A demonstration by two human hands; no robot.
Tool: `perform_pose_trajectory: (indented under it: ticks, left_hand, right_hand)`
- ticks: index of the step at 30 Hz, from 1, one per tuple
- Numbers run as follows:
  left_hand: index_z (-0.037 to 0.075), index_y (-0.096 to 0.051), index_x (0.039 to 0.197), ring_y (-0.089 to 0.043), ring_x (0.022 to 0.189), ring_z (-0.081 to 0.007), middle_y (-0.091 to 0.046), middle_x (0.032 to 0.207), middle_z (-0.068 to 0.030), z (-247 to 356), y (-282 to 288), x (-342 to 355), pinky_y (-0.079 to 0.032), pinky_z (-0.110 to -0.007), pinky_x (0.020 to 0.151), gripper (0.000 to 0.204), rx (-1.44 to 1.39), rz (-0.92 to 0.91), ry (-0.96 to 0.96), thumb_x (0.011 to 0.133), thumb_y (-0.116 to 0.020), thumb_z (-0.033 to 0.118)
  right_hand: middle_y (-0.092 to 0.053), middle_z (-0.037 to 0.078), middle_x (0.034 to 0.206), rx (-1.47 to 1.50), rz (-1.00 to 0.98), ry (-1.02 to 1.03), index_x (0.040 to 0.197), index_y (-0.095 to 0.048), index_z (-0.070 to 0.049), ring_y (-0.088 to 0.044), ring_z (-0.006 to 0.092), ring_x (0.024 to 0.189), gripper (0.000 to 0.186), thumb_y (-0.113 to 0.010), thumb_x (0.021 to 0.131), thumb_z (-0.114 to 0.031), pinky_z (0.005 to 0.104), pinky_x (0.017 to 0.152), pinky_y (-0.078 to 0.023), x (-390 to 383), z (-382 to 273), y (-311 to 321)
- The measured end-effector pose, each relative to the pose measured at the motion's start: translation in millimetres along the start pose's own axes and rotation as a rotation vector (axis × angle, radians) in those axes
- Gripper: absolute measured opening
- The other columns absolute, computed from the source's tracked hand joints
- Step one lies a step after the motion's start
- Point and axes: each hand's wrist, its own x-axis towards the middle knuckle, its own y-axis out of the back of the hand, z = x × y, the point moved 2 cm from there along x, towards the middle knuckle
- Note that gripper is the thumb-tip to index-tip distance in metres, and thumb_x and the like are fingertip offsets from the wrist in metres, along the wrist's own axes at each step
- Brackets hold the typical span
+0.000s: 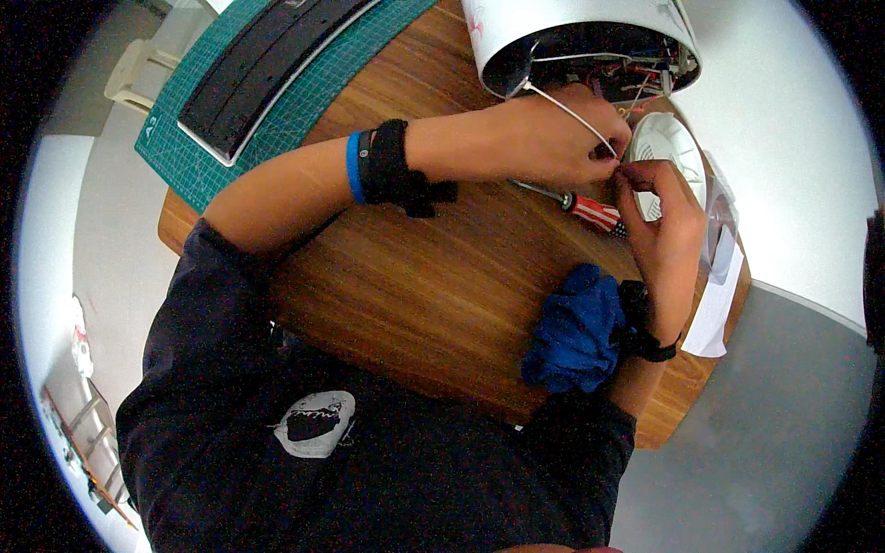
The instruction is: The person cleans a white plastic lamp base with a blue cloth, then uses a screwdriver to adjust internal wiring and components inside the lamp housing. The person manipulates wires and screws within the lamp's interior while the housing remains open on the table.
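Note:
My left hand point(576, 138) reaches across to the right, its fingers curled and pinching near the end of a thin white cable tie point(573, 114). Fingertips of my right hand point(671, 207) meet them there, also closed on that end. The tie's small head lies toward the opening of a white rounded housing point(590, 28), where loose coloured wires point(659, 81) show inside. Below my hands rests a screwdriver point(595, 212) with a red and white handle, partly covered by my right hand. A round white slotted cover point(678, 152) sits just behind the right hand.
A green cutting mat point(304, 120) at the far left bears a long black panel point(263, 74). Beside my right wrist is a crumpled blue cloth point(576, 332). White paper point(714, 309) and clear plastic point(722, 221) lie along the right edge of the wooden table point(406, 286).

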Motion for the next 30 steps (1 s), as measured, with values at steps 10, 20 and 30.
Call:
perform_pose_trajectory:
  ticks: [10,20,30]
  left_hand:
    - [0.008,-0.077,0.104,-0.073,0.098,-0.0416,-0.077,0.097,-0.0182,-5.5,-2.5,-5.6,-0.057,-0.05,0.089,0.024,0.057,0.025,-0.036,0.094,-0.071,0.029]
    - [0.009,-0.081,0.11,-0.073,0.103,-0.0403,-0.078,0.108,-0.0175,-8.1,-11.7,0.4,-0.057,-0.047,0.096,0.026,0.015,-0.047,0.032,0.095,-0.069,0.027]
    - [0.009,-0.073,0.108,-0.072,0.104,-0.0367,-0.075,0.105,-0.0157,-9.8,-9.9,-2.0,-0.057,-0.046,0.092,0.022,-0.164,0.026,0.03,0.095,-0.075,0.027]
  right_hand:
    - [-0.074,0.017,0.099,-0.079,-0.027,0.029,0.106,-0.068,-0.002,-0.074,0.0334,0.088,0.018,-0.076,0.09,-0.002,0.042,0.078,-0.058,-0.4,6.3,-7.4]
    - [-0.075,0.019,0.105,0.017,-0.017,-0.043,0.111,-0.069,-0.004,-0.074,0.0417,0.096,0.021,-0.075,0.092,-0.004,0.0463,0.081,-0.059,-6.0,14.7,-6.4]
    - [-0.078,0.014,0.103,0.11,0.0,-0.149,0.107,-0.074,-0.005,-0.077,0.0318,0.094,0.017,-0.08,0.09,-0.007,0.0384,0.085,-0.06,-2.9,12.2,-2.1]
